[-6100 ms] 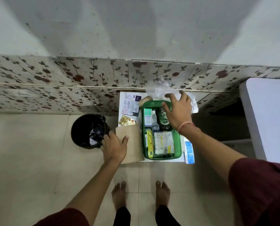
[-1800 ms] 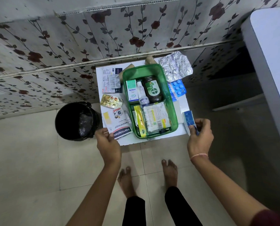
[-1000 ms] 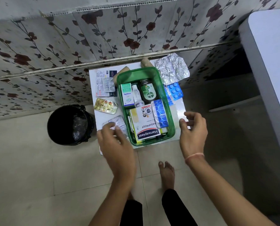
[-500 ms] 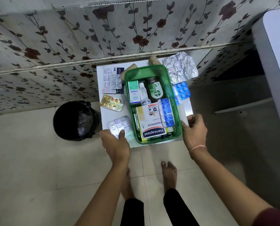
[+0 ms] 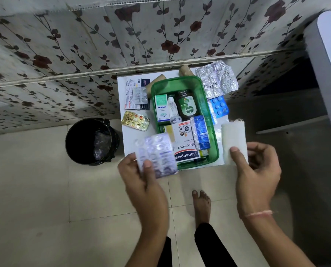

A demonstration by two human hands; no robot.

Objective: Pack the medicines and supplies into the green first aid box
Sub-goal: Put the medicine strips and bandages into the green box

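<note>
Head view: nearest, the left hand [image 5: 141,180] pinches a clear tablet strip [image 5: 157,155] over the tabletop's [image 5: 130,139] front-left corner, its long axis running front to back. The right hand [image 5: 257,170] grips a white bandage roll [image 5: 233,138] over the front-right edge. Between and beyond lies the green box [image 5: 212,132], just beside both; the left looks slightly nearer.

Single head-worn view, steeply downward over green first aid box [image 5: 182,84].
</note>
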